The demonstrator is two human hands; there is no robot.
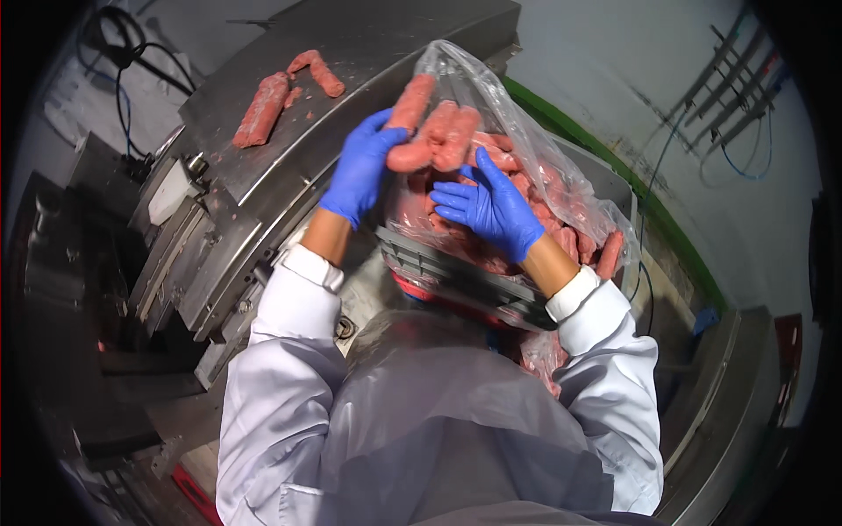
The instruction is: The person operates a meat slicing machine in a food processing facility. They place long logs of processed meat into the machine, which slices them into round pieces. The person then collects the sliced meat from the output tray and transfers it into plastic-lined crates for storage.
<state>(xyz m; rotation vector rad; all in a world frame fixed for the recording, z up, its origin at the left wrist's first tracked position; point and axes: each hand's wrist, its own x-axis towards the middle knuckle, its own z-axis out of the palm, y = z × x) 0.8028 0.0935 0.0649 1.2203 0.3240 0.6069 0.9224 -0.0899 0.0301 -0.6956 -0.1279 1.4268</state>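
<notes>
My left hand point(358, 171), in a blue glove, is closed around a clump of raw pink sausages point(436, 133). It lifts them above the left side of a grey crate point(456, 268). My right hand point(493, 208), gloved in blue too, is turned partly palm up with its fingers apart. It is just below the held clump and over the crate's contents, holding nothing that I can make out. A clear plastic bag point(545, 131) lines the crate, its upper part standing up at the back. More pink sausages point(566, 206) fill the bag.
On the steel table point(360, 44) at the far left lie a thick pink meat roll point(261, 112) and a bent sausage piece point(317, 74) with crumbs. Metal machine parts point(197, 254) stand left of my arm. A hose point(649, 219) hangs by the right wall.
</notes>
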